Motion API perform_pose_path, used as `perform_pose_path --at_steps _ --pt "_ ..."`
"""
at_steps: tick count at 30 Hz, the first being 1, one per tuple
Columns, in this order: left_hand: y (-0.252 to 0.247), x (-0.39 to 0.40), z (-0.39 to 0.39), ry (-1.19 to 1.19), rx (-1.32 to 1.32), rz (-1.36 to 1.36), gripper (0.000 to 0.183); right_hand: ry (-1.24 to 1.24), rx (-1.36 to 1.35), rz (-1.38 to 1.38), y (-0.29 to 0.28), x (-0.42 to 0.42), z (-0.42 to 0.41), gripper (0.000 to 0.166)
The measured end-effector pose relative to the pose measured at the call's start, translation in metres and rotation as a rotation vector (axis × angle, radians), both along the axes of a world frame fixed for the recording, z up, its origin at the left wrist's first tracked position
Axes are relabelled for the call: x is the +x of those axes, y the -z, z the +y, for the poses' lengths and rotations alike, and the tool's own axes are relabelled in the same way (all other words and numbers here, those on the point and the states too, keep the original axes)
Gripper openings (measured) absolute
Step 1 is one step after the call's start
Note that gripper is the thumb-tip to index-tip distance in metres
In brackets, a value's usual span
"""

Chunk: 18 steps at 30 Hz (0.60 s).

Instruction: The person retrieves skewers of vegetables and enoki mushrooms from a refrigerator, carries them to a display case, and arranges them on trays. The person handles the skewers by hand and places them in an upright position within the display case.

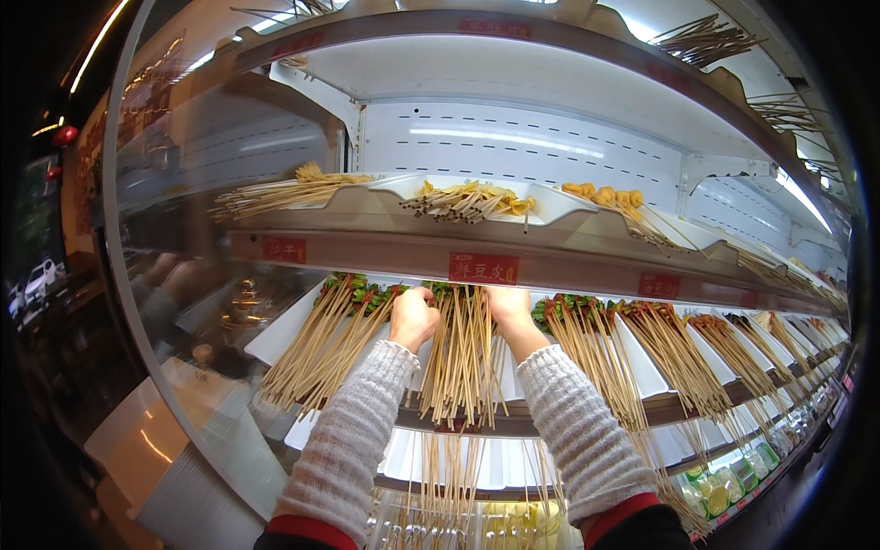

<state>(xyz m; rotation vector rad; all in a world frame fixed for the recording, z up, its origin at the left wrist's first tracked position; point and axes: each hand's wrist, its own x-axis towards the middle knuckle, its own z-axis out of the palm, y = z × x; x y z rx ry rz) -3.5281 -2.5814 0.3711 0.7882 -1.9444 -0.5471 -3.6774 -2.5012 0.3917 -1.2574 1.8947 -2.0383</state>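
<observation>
Both hands reach under a shelf edge of a refrigerated display, one at each side of a bundle of bamboo skewers [459, 357] with green and red food at the top. My left hand [414, 317] is at the bundle's left side, its fingers curled and partly hidden. My right hand [509, 311] is at the right side, its fingertips hidden behind the skewers and shelf edge. Whether either hand grips anything does not show. More skewers with green food [330, 337] lie in a white tray to the left, and others [595, 350] to the right.
Above the hands runs a brown shelf edge [385, 258] with red labels. Trays of skewered yellow food [474, 199] stand on that shelf. A glass side panel with a metal frame [113, 227] bounds the left. Stacked white trays [206, 481] are at lower left.
</observation>
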Motion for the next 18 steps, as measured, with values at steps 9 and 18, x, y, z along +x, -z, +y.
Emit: perform_pose_path --at_steps 9,18 --pt "0.015 0.007 -0.021 0.224 -0.166 -0.325 0.044 0.402 0.396 0.699 0.013 0.000 0.030 0.037" --pt "-0.014 0.056 0.045 0.268 0.025 -0.500 0.056 -0.149 0.540 0.177 -0.005 0.036 0.067 0.047"
